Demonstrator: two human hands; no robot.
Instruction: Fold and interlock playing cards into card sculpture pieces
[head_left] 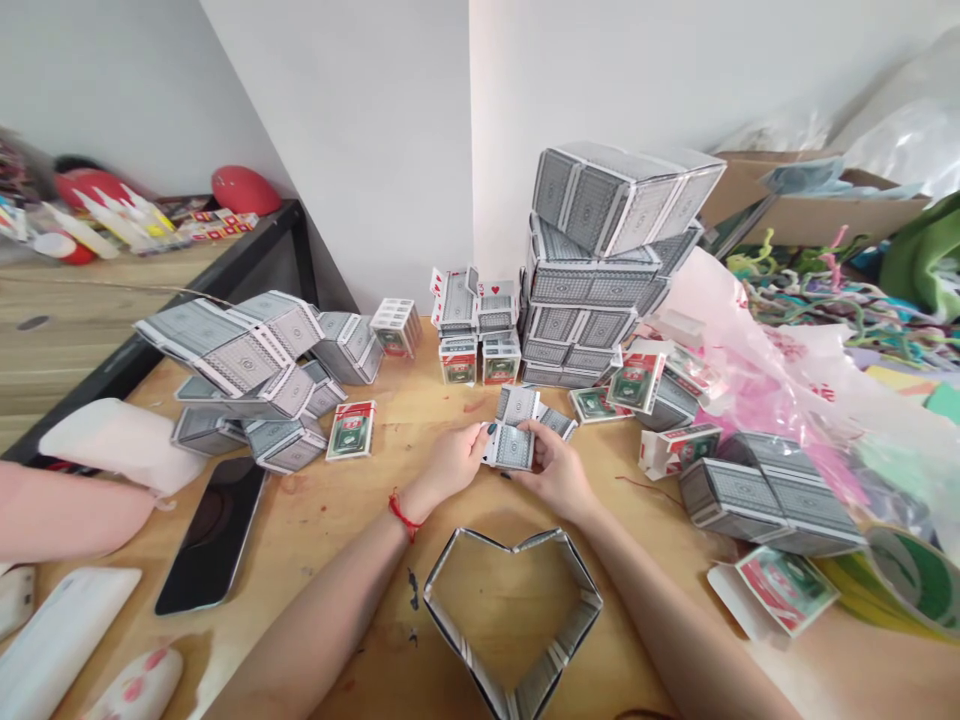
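Observation:
Between my two hands is a small piece of folded playing cards (514, 446) with grey patterned backs. My left hand (452, 462), with a red string on the wrist, pinches its left edge. At its right edge my right hand (556, 470) grips with thumb and fingers. Just behind it lies another grey card piece (556, 421), partly hidden. Closer to me, between my forearms, a heart-shaped frame of joined cards (448, 630) stands on the wooden table (360, 550).
A tall stack of card-built blocks (581, 275) rises at the back, with more blocks (247, 350) piled left. Card boxes (351, 430) lie about. A phone (210, 535) is at left; yellow tape (892, 585) and plastic bags (795, 380) at right.

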